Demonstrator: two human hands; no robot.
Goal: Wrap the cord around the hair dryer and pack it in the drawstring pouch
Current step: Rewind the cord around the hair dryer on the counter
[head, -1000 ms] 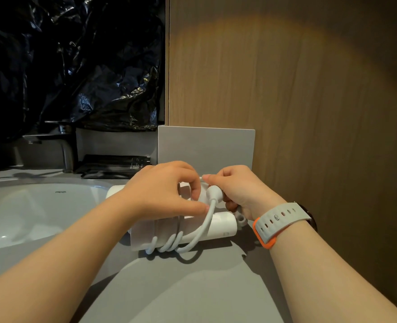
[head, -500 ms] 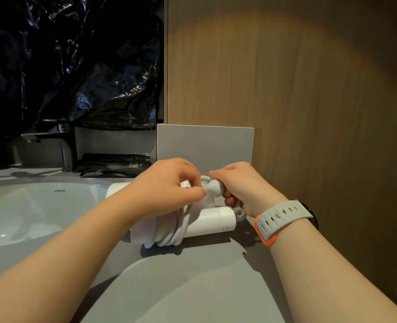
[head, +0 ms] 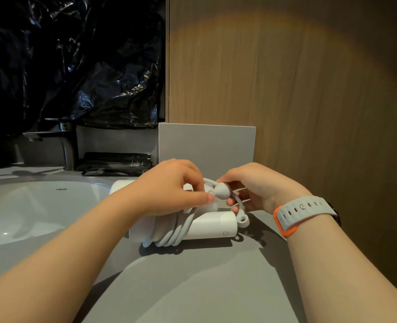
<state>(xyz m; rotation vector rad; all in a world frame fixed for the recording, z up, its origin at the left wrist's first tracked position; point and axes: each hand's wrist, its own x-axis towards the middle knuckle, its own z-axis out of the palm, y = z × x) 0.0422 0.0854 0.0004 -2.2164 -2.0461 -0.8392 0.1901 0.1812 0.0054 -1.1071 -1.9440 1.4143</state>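
Right hand [head: 259, 186] on plug [head: 222, 191], cord [head: 170, 237] tighter.

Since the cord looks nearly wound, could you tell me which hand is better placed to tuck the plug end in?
Right. The right hand pinches the plug just above the hair dryer, free to guide it; the left hand is occupied gripping the dryer and its wound cord.
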